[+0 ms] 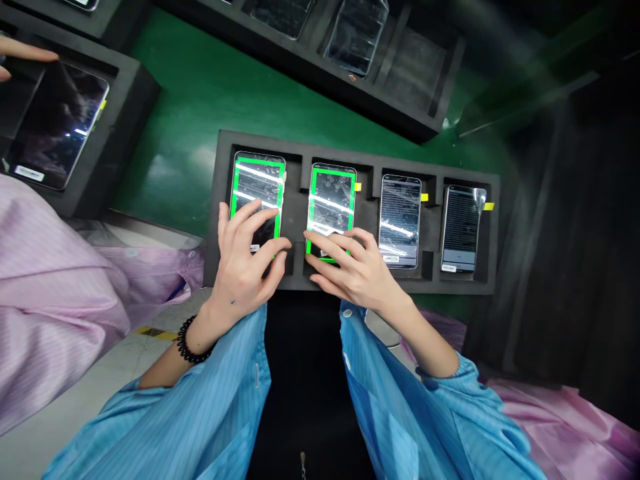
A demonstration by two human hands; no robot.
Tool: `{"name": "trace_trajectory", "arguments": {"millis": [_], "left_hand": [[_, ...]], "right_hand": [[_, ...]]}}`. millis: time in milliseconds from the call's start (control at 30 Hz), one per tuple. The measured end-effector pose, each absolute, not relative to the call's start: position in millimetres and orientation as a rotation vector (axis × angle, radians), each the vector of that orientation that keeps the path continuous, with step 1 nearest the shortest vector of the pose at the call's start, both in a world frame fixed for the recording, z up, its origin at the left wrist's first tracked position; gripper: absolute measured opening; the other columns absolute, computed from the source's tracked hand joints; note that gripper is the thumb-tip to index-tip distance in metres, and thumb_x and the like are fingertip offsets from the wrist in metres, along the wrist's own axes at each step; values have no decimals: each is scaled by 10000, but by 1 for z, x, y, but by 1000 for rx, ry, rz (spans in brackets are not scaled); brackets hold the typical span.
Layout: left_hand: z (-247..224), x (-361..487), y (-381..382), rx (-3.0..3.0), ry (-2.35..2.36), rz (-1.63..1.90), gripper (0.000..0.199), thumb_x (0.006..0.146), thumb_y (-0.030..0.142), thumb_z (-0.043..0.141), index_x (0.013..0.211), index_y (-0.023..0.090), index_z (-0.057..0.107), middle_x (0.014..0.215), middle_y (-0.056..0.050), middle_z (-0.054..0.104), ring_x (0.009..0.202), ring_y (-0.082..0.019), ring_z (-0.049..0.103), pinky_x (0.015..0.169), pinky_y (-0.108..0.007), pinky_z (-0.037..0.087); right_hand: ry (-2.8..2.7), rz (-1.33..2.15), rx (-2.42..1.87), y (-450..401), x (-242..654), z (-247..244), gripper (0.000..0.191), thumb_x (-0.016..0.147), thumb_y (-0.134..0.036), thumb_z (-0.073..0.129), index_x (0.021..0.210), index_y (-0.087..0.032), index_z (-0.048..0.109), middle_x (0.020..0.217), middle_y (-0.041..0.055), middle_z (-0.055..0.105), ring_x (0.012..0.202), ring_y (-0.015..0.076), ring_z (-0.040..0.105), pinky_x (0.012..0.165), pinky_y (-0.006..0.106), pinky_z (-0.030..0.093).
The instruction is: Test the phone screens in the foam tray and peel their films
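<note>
Four slots would be too exact, so: several smartphones lie screen up in a dark foam tray. Over the lower part of the leftmost phone rests my left hand, its fingers spread and curved. My right hand reaches over the lower end of the second phone, fingers apart, fingertips at its left edge. Both of these phones show a bright green border on a dark screen. To the right, a third phone and a fourth phone display lines of text. Neither hand grips anything; the fingers partly cover both green-bordered screens.
Another foam tray at the left holds a dark phone, with a co-worker's hand above it. A further tray with wrapped phones lies across the green table. Pink sleeves flank me.
</note>
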State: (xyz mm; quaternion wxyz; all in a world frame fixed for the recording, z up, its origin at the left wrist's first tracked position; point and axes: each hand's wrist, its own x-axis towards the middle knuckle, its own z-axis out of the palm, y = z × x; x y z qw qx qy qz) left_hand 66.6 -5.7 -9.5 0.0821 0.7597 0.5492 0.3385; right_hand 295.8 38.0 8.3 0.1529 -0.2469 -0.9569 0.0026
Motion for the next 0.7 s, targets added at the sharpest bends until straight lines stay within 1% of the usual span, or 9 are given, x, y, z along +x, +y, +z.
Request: {"name": "trace_trajectory", "arguments": {"millis": [133, 300, 467, 567, 700], "left_hand": [[-10, 66, -6, 2282, 1646, 999, 178, 869, 148, 585, 996, 241, 668, 1371, -83, 573, 1431, -299, 442, 1240, -662, 255], [-10, 66, -7, 2298, 1638, 1001, 170, 869, 145, 592, 1000, 224, 664, 1365, -96, 570, 1429, -303, 441, 1238, -667, 257], [-10, 66, -6, 2292, 1659, 989, 161, 878, 163, 584, 992, 244, 663, 1365, -83, 570, 1425, -302, 447, 1234, -667, 265], [-10, 66, -6, 2289, 1652, 1002, 157, 875, 156, 587, 987, 235, 662, 1359, -92, 577, 1421, -312, 455, 1234, -667, 265], [-11, 66, -7, 2267, 1652, 1005, 186, 860, 144, 586, 990, 243, 676, 1377, -74, 578, 1427, -309, 451, 1243, -651, 256]], "right_hand": [[-2701, 73, -677, 39, 297, 8, 263, 1015, -347, 528, 1094, -190, 723, 1358, 86, 669, 1096, 204, 585, 975, 396, 398], [-2755, 121, -672, 39, 298, 8, 264, 1015, -368, 520, 1063, -204, 722, 1403, 88, 636, 1126, 209, 577, 997, 407, 391], [-2726, 192, -709, 40, 300, 7, 275, 1019, -365, 492, 1103, -221, 711, 1443, 100, 601, 1154, 227, 569, 993, 422, 404], [-2697, 203, -693, 39, 301, 5, 257, 1011, -355, 512, 1084, -214, 714, 1431, 106, 610, 1146, 224, 574, 991, 420, 411], [-2756, 240, -688, 39, 299, 5, 232, 1002, -335, 537, 1069, -209, 720, 1469, 106, 577, 1169, 229, 573, 1017, 430, 397]]}}
